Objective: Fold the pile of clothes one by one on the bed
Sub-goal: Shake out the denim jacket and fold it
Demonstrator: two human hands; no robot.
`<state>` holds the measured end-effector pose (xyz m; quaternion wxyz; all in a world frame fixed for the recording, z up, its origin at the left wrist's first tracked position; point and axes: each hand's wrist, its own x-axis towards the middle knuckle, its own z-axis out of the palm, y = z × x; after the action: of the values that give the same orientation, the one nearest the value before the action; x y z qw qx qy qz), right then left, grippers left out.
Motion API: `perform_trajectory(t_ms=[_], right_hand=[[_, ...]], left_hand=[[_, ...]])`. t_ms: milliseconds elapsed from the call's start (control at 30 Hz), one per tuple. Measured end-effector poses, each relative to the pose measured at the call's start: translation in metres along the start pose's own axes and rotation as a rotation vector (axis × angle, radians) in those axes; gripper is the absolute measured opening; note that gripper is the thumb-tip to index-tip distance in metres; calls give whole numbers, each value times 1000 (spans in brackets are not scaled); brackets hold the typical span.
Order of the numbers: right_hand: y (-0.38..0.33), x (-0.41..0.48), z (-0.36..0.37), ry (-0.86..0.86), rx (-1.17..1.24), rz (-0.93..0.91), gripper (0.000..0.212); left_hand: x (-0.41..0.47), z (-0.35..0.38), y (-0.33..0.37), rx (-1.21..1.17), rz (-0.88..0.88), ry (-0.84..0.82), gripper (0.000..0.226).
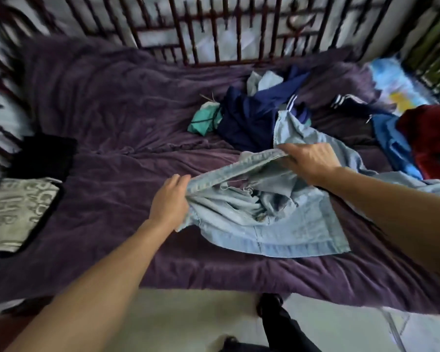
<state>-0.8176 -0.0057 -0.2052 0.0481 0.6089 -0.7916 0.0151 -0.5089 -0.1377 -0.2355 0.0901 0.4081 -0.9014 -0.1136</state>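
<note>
Light blue denim garment [285,219] lies crumpled on the purple bedspread [107,128], near the bed's front edge, partly lifted at its top hem. Left hand [169,199] grips that hem at the garment's left end, fingers curled tight around bunched fabric. Right hand [309,160] pinches the same hem at the garment's far right side, knuckles up, fabric caught under the fingers; hem runs taut-ish between both hands. Lower edge of the garment rests flat on the bedspread. Behind the garment, touching its far corner, sits the unfolded pile [259,115]: navy pieces with white stripes, a teal item [203,120] at its left, pale fabric on top. Right of the garment: blue cloth [394,146] and a red item [432,138], blurred. Well left of the garment, a black folded piece [43,153] and a grey printed piece [15,212] lie on the bedspread. Dark red railing [214,31] stands behind the pile.
</note>
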Motion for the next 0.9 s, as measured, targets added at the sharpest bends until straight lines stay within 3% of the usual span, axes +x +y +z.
perform_trajectory(t_ms=[100,233,300,433,600,700,800,900], right_hand=[[-5,-12,-62,138,-36,41,44],[-6,-29,-138,364,-125,46,22],[-6,-39,-175,481,-148,40,20],[-6,-52,-231,542,-94,133,19],[-9,-74,-274,690,-71,35,54],[-14,-80,-284,771,-94,-25,59],[-25,-84,-282,793,-16,-52,55],[-37,-84,-272,660,13,-47,49]], left_hand=[[4,-51,10,8,25,124,43],[11,-121,30,-42,-42,373,35],[14,-160,45,-85,-102,491,30],[12,-227,69,-61,-119,687,26],[-15,-293,74,295,115,771,24],[-33,-317,64,436,192,783,21],[-48,-325,51,458,116,723,22],[-53,-314,30,392,-5,681,15]])
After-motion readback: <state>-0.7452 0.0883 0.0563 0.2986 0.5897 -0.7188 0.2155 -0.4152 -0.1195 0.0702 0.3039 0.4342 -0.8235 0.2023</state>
